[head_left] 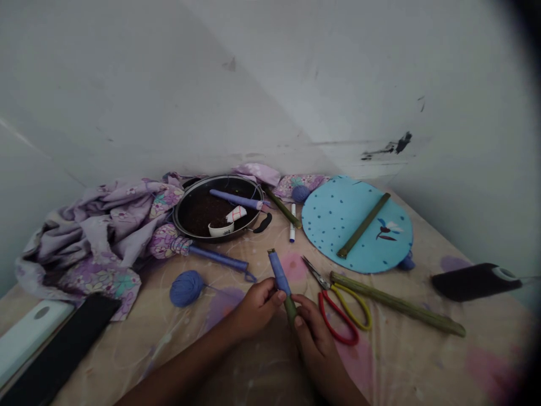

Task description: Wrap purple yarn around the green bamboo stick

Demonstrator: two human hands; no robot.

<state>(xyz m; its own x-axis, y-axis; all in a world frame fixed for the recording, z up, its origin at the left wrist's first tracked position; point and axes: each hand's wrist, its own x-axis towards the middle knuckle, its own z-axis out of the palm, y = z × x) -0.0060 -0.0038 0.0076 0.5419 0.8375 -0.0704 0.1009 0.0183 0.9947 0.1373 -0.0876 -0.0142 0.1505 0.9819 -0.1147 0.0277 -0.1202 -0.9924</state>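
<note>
Both my hands hold one green stick point(290, 307) whose upper part is wound in blue yarn point(279, 273). My left hand point(256, 308) pinches the stick at the lower end of the blue winding. My right hand point(313, 334) grips the bare green part just below. A thin strand runs left to a blue yarn ball point(186, 287) on the sheet. Scissors with red and yellow handles point(338, 307) lie right of my hands, and a long bare green stick point(397, 304) lies past them.
A dark pan point(186, 228) at the back holds soil, a white cup and a blue-wrapped stick. A round blue fan point(329, 225) with a stick lies back right. Floral cloth point(101, 231) is heaped at left. A marker point(292, 228), another wrapped stick point(220, 258) and a black device point(473, 280) lie around.
</note>
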